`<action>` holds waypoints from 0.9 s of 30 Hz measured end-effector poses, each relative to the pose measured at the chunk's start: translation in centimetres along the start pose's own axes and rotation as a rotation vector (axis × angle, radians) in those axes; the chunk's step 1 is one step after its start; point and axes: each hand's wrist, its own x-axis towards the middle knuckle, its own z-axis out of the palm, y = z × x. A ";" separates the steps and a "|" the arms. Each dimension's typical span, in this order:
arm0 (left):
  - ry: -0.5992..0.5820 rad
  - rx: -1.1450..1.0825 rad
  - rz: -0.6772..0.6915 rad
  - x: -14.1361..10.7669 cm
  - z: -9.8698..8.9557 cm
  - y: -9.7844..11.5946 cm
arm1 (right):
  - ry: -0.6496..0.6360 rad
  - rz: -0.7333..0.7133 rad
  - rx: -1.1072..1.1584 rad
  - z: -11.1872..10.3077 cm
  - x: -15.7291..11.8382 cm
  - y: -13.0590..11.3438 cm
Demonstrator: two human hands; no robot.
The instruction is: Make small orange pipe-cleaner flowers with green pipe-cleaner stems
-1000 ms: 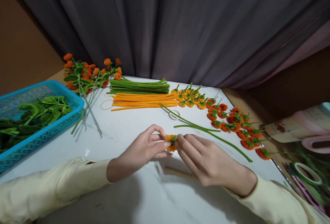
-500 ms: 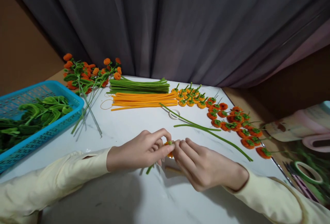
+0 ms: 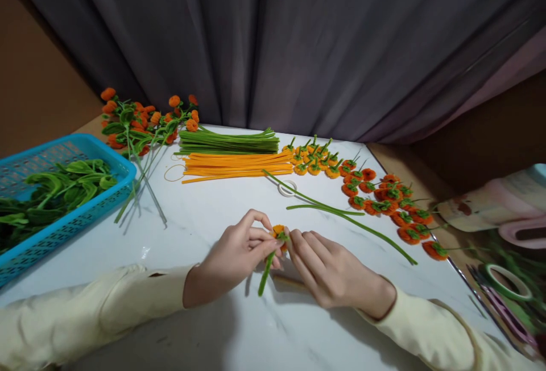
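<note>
"Which containers do you see?"

"A blue plastic basket on the left side of the tabletop, heaped with green fuzzy leaves. Beyond the right edge is a pink-handled tumbler; its contents I can't make out."

"And the thing in hand?"

"A small yellow-orange pipe-cleaner pumpkin, held above the middle of the tabletop, well in from the far edge. Its green top faces the wearer and somewhat right."

"Does anything trail from it?"

"A green pipe cleaner at its top; the long axis slants down, the free end pointing to the near edge and a little left."

"The grip?"

"The left hand pinches the green pipe cleaner between thumb and forefinger. The right hand, fingertips bunched, grips the pumpkin's right side, its thumb hidden."
</note>
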 end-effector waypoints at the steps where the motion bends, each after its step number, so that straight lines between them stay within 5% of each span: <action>1: -0.009 -0.092 -0.065 0.1 0.0 0.1 | 0.000 0.008 -0.001 0.1 -0.1 -0.1; 8: -0.157 -0.612 -0.499 0.4 -0.5 0.1 | 0.048 0.052 0.004 0.7 -0.7 -0.5; 12: -0.196 -0.767 -0.419 0.8 -0.6 -0.3 | 0.052 0.060 0.011 0.5 -0.6 -0.4; 21: -0.150 -0.443 -0.313 0.4 -1.0 -0.5 | 0.007 -0.013 0.286 -0.4 -0.7 1.3; 27: -0.177 -0.384 -0.262 0.4 -0.8 -0.6 | -0.012 0.105 0.445 -0.9 -0.2 1.9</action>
